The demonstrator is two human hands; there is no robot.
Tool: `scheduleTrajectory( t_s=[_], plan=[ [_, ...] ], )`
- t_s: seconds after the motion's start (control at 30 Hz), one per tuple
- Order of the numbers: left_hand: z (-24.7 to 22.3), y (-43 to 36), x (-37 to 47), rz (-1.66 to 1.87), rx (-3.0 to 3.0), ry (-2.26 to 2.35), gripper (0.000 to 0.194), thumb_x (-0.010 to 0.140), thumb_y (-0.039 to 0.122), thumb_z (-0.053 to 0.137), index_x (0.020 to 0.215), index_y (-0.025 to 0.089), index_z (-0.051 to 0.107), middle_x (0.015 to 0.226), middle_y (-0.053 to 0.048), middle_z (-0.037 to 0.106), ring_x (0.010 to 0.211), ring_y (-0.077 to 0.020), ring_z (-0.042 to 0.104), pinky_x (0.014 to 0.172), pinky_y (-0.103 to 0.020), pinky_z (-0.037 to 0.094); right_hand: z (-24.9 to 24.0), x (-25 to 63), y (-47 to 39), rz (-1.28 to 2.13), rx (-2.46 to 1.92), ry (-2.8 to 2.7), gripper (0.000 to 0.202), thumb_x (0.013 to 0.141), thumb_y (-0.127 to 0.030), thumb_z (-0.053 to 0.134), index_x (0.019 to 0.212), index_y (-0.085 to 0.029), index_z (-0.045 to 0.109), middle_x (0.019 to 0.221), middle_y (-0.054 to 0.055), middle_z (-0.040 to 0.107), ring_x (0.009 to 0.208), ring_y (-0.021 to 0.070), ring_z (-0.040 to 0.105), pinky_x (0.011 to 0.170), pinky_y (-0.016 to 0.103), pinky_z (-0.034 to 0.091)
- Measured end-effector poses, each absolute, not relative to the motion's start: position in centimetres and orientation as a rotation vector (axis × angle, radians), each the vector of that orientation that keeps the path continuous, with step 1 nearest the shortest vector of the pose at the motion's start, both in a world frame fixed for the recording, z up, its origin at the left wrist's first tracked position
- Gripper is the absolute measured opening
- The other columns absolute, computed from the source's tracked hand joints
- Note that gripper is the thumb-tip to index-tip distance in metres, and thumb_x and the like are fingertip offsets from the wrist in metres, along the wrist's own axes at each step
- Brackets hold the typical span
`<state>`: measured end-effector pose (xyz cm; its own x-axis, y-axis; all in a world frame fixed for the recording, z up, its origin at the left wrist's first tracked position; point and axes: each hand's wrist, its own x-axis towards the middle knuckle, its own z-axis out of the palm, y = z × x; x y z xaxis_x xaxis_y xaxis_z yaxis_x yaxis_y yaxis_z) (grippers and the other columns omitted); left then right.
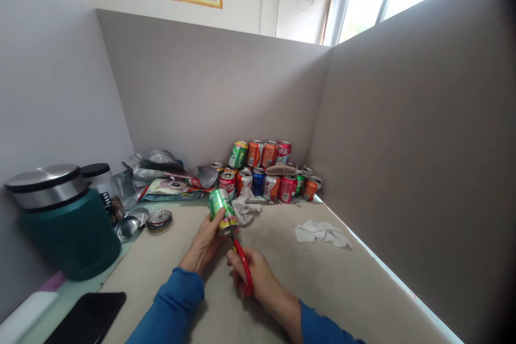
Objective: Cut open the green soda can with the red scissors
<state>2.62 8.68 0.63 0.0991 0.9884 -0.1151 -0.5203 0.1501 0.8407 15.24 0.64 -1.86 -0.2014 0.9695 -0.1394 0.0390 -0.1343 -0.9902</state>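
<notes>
Tilted above the table's middle is a green and yellow drink can (220,203), which my left hand (207,242) grips around its side, thumb on the near face. My right hand (257,274) is closed on red-handled scissors (244,266). Their blades lie against the can's side, running up from its lower rim; how far they reach into the metal I cannot tell. Just behind the can lies a crumpled white tissue (246,209).
Stacked drink cans (258,169) stand along the back panel. To the left are silver bags (155,164), cut can ends (159,219), a teal flask (68,226) and a black phone (88,317). Another tissue (322,233) lies at right, near the side panel (403,145).
</notes>
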Motion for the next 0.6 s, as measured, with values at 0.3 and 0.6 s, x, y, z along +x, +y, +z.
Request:
scheduleTrajectory(
  t_s=[0.3,0.6],
  plan=[
    [1.2,8.3,2.4,1.240,0.787,0.750,0.033,0.075,0.027,0.078,0.099,0.016,0.059,0.085,-0.008,0.070,0.075,-0.0225,0.072,0.060,-0.034,0.060,-0.6,15.5,0.6,0.986,-1.406,-1.596,0.048,0.078,-0.062,0.068,0.067,-0.016,0.060,0.059,-0.001,0.054,0.055,0.0117,0.047,0.052,0.024,0.034],
    [1.0,9.3,2.3,1.293,0.641,0.780,0.034,0.073,0.022,0.078,0.101,0.014,0.061,0.077,-0.007,0.071,0.061,-0.0178,0.068,0.049,-0.024,0.052,3.9,21.1,3.8,1.474,-1.322,-1.869,0.031,0.086,-0.044,0.059,0.086,-0.016,0.071,0.075,0.005,0.073,0.063,0.0171,0.067,0.049,0.023,0.048]
  ],
)
